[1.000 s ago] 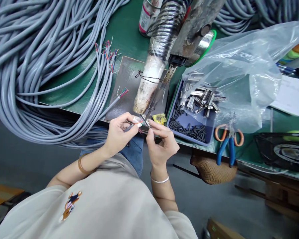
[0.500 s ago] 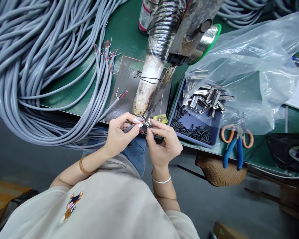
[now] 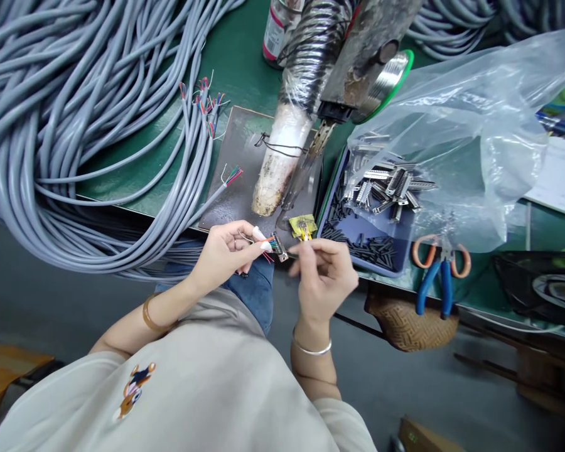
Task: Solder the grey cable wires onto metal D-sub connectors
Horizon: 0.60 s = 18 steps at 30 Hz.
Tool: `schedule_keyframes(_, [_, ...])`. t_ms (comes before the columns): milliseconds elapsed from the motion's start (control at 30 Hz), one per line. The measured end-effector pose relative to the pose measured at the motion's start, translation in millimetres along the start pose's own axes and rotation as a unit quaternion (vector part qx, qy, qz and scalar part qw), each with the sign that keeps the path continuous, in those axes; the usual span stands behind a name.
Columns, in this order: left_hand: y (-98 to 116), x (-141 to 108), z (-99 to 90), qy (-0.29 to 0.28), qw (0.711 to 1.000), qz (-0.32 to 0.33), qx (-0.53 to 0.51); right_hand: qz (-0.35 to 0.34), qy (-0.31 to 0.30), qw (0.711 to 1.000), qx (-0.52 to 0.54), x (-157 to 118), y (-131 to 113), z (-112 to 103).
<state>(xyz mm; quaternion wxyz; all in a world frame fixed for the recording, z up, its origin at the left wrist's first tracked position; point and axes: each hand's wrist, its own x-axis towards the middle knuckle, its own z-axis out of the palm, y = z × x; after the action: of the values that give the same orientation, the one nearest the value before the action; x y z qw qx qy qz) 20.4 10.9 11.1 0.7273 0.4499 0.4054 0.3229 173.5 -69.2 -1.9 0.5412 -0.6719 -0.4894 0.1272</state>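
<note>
My left hand point(image 3: 228, 254) is closed, pinching the thin coloured wires point(image 3: 265, 241) of a grey cable between thumb and forefinger. At the wire ends a small metal multi-pin connector point(image 3: 279, 247) sticks out past my fingertips. My right hand point(image 3: 327, 276) is to the right of the connector, thumb and forefinger pinched together just below a yellow pad point(image 3: 302, 225). Whatever those fingers hold, if anything, is too small and blurred to name. Above both hands are the soldering iron's metal tip holder point(image 3: 306, 169) and a stained white tube point(image 3: 275, 169).
A large bundle of grey cables point(image 3: 136, 125) covers the left. On the right, a blue tray point(image 3: 358, 260) holds metal connectors and black sleeves, partly under a plastic bag point(image 3: 494, 125). Pliers point(image 3: 440, 270) lie at the bench edge. A solder spool point(image 3: 390, 81) hangs above.
My right hand has moved right, away from the connector. My left hand has drawn the wires and connector slightly down, clear of the iron's tip.
</note>
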Motion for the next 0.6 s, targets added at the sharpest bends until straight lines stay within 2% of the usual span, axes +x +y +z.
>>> schedule_keyframes(67, [1,-2,-0.6,-0.005,1.000,-0.003,-0.012,-0.014,-0.005,1.000,-0.026,0,-7,-9])
schedule_keyframes(167, [3,-6,0.1,-0.016,1.000,0.001,-0.021,-0.071,-0.096,0.989,-0.085,2,-16,-17])
schedule_keyframes(267, [3,-9,1.2,-0.018,1.000,0.001,-0.021,-0.098,-0.153,0.976,-0.124,3,-21,-14])
schedule_keyframes(367, [0,-11,2.3,-0.012,1.000,-0.004,-0.023,-0.094,-0.166,0.974,-0.125,1,-19,-9])
schedule_keyframes(433, [-4,-12,2.8,-0.007,1.000,-0.001,-0.024,-0.084,-0.121,0.983,-0.105,-2,-17,-7])
schedule_keyframes(500, [-7,-12,3.1,0.001,1.000,0.007,-0.024,-0.073,-0.014,0.995,-0.071,-4,-16,-7])
schedule_keyframes(567, [-10,-11,3.0,0.016,0.999,0.015,-0.026,-0.076,0.097,0.992,-0.010,-5,-15,-8])
schedule_keyframes(600, [-11,-10,2.9,0.024,0.999,0.019,-0.029,-0.084,0.132,0.987,0.020,-6,-15,-9])
